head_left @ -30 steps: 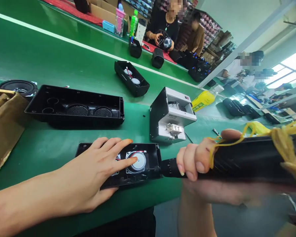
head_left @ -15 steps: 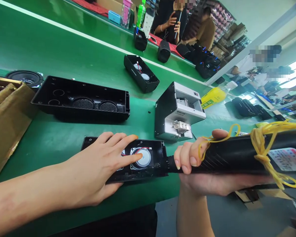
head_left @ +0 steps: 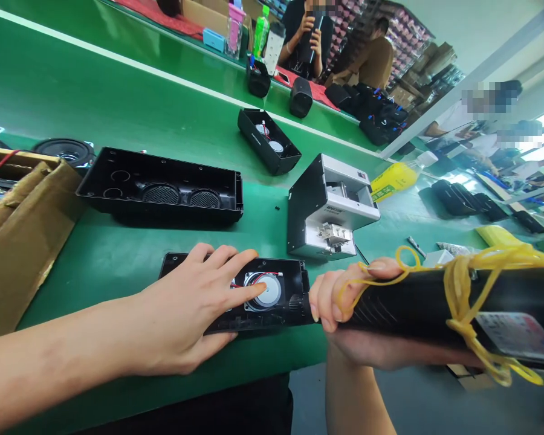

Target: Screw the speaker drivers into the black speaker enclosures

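Note:
My left hand (head_left: pixel 194 308) spans a black speaker housing (head_left: pixel 236 321), fingers across the top and thumb along the near side, gripping it against the bench. Inside the housing shows a round speaker driver (head_left: pixel 269 293) with a white back and a red lead; my index fingertip touches it. My right hand (head_left: pixel 344 302) is wrapped round a black electric screwdriver (head_left: pixel 403 308) held nearly level, with yellow cord tied about its body. The screwdriver's nose overlaps the right end of the housing; its bit cannot be made out.
A screw feeder (head_left: pixel 330 205) stands behind the housing. Farther left is a larger black housing (head_left: pixel 163 192), beside a cardboard box (head_left: pixel 36 266). Another small housing (head_left: pixel 272 145) lies beyond, and a yellow bottle (head_left: pixel 396 178) stands behind the feeder. A co-worker (head_left: pixel 301 42) holds a black object across the bench.
My right hand and the screwdriver have moved left, so its nose now lies over the housing's right end. My left hand keeps its hold; the whole view has shifted slightly.

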### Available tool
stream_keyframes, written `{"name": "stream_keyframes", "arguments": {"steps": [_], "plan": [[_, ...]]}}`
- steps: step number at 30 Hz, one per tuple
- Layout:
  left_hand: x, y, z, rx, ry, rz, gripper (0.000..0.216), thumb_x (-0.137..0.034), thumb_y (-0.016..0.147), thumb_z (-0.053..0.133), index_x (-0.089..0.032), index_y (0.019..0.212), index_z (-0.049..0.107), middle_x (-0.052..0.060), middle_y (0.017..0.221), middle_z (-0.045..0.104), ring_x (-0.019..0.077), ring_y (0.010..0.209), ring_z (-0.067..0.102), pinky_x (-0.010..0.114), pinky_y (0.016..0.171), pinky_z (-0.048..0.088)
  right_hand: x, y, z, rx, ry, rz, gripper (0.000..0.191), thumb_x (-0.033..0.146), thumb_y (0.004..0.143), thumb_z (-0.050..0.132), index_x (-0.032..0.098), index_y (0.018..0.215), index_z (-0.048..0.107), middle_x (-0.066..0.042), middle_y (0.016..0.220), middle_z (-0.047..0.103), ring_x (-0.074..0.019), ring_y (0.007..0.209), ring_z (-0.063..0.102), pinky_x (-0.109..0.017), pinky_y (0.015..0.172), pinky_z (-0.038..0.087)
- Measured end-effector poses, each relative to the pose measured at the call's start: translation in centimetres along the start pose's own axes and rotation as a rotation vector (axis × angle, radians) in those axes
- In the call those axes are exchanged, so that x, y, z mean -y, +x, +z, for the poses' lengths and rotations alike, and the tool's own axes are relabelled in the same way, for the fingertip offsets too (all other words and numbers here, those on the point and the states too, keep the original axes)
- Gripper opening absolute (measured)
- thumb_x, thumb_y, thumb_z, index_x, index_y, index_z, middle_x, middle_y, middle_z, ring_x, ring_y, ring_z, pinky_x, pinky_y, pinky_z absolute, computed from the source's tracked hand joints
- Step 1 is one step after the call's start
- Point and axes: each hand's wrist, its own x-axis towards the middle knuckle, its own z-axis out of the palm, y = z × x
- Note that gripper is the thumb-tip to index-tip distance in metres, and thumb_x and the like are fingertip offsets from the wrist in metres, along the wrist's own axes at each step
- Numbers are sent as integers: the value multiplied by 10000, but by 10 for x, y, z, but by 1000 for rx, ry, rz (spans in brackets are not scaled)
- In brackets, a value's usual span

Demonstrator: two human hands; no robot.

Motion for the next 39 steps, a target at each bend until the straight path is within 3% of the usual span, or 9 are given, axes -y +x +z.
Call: {"name": "stream_keyframes", "arguments": {"steps": [5, 15, 19, 21, 23, 26, 29, 35, 39], "plan": [[-1, -1, 0, 7, 1, -5, 629, -389, 937, 681, -331, 1551, 562, 176, 1665, 447, 430, 1331, 546, 657, 999, 483, -1, -3, -1, 32, 4, 44, 597, 802, 979, 582, 266, 1129, 799, 52, 596, 579, -114, 343, 436, -243, 349, 439], [-6, -2, 2, -43, 13, -48, 665, -357, 848, 760, -324, 1497, 621, 162, 1643, 517, 440, 1331, 585, 643, 1022, 490, 2, -6, -5, -13, -28, 34, 524, 714, 1033, 590, 279, 1240, 798, 37, 635, 655, -136, 349, 505, -270, 353, 451], [-4, -4, 6, -98, 13, -25, 643, -388, 870, 746, -340, 1500, 626, 164, 1645, 528, 449, 1325, 605, 659, 1038, 490, 29, 18, -9, -178, -42, -102, 454, 687, 1012, 658, 286, 1167, 804, 84, 591, 606, -96, 300, 418, -238, 326, 418], [-4, -5, 8, -132, -2, -40, 628, -410, 866, 757, -382, 1482, 642, 124, 1640, 544, 436, 1317, 613, 643, 1042, 492, 44, 40, -15, -212, -112, -183, 380, 625, 914, 824, 302, 1110, 797, 108, 583, 593, -83, 306, 384, -222, 343, 424], [-5, -6, 11, -168, -23, -77, 614, -415, 853, 773, -426, 1456, 661, 72, 1632, 562, 411, 1316, 612, 618, 1061, 487, 53, 64, -23, -224, -195, -287, 463, 661, 813, 893, 284, 1057, 780, 109, 564, 577, -89, 323, 363, -216, 336, 398], [-7, -7, 15, -204, -41, -116, 633, -399, 838, 780, -456, 1458, 664, 32, 1626, 572, 394, 1334, 591, 600, 1094, 474, 48, 97, -35, -282, -258, -446, 648, 854, 866, 666, 227, 1019, 725, 89, 544, 515, -96, 333, 340, -206, 297, 320], [-7, -8, 21, -216, -43, -110, 660, -386, 848, 759, -477, 1490, 637, 21, 1658, 542, 404, 1367, 567, 609, 1109, 462, 31, 116, -40, -316, -319, -461, 678, 875, 949, 477, 220, 945, 653, 81, 568, 468, -89, 341, 359, -192, 300, 310], [-6, -8, 25, -238, -47, -122, 640, -420, 845, 769, -499, 1468, 647, 11, 1663, 544, 408, 1384, 564, 630, 1115, 456, 13, 115, -39, -261, -378, -357, 691, 893, 948, 464, 224, 995, 628, 84, 587, 470, -91, 352, 389, -191, 331, 340], [-7, -7, 21, -226, -57, -119, 632, -398, 859, 748, -477, 1478, 646, 18, 1658, 552, 404, 1386, 568, 627, 1116, 472, 13, 111, -41, -240, -377, -382, 697, 881, 974, 436, 217, 988, 648, 82, 579, 475, -89, 346, 387, -192, 331, 350]]}}
